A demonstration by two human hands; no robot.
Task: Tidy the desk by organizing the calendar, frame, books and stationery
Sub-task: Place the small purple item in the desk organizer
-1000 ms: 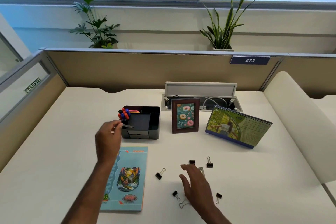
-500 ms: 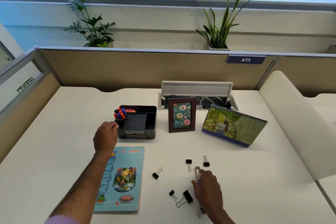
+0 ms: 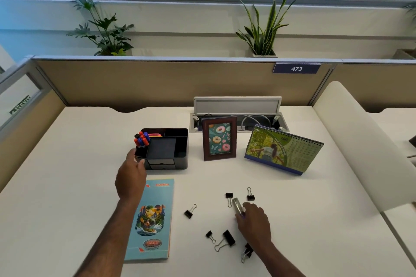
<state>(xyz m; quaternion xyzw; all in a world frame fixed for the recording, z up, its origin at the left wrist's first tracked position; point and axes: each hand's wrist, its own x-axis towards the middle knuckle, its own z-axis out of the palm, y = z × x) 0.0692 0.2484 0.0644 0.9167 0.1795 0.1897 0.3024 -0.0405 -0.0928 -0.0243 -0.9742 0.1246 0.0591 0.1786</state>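
Observation:
A black desk organizer [image 3: 166,148] holds red and blue pens [image 3: 141,138] in its left corner. My left hand [image 3: 131,175] hovers at its front left corner, fingers loosely apart and holding nothing. A light blue book [image 3: 152,220] lies flat below it. My right hand [image 3: 254,220] is closed over a small silver item [image 3: 237,206] on the desk. Several black binder clips lie scattered around it, among them a large clip [image 3: 227,239] and a small clip [image 3: 190,211]. The brown picture frame [image 3: 219,138] and the green desk calendar [image 3: 283,149] stand upright behind.
An open cable tray [image 3: 238,114] with its lid raised sits behind the frame. Tan partition walls [image 3: 157,83] close the desk at the back and left. A curved white divider [image 3: 360,141] bounds the right side. Two potted plants stand on the ledge beyond.
My left hand dropped from the pens to the organizer's front left corner. My right hand slid forward and closed on the small silver item.

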